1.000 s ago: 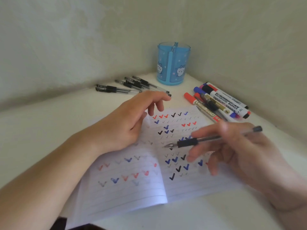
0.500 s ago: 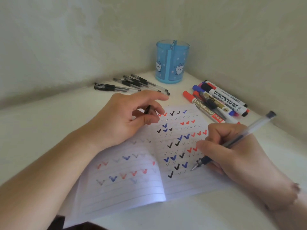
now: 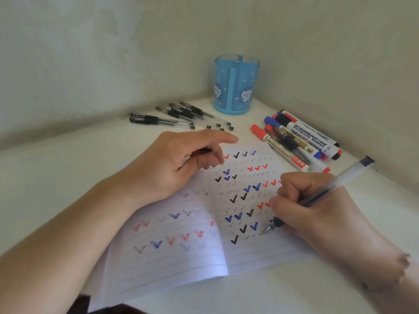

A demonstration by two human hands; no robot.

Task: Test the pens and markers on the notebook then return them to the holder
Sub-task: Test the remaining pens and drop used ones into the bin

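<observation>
Now, from the head view: right hand (image 3: 317, 214) curled around a clear-barrelled gel pen with a dark grip (image 3: 317, 197), tip down on the right page of the open lined notebook full of red, blue and black ticks (image 3: 181, 252), just past the lowest row of marks. Left hand (image 3: 172, 164) resting on the notebook's upper middle, forefinger stretched out, thumb and the other fingers pinching a small dark pen cap (image 3: 204, 151). Behind, standing empty in the corner: pale blue translucent plastic holder with cat faces (image 3: 237, 85). Left of it, a loose row of black-grip gel pens (image 3: 181, 117); right of it, a heap of whiteboard markers with red, blue and black caps (image 3: 301, 141), touching the notebook's far right corner.

Likely risks: smearing fresh ink under the right palm; losing the small cap from a loose pinch; knocking markers with the pen's tail end on lifting away.

Room: walls close behind holder and markers, so little space there; bare white table (image 3: 56, 182) at left and along the near edge.
</observation>
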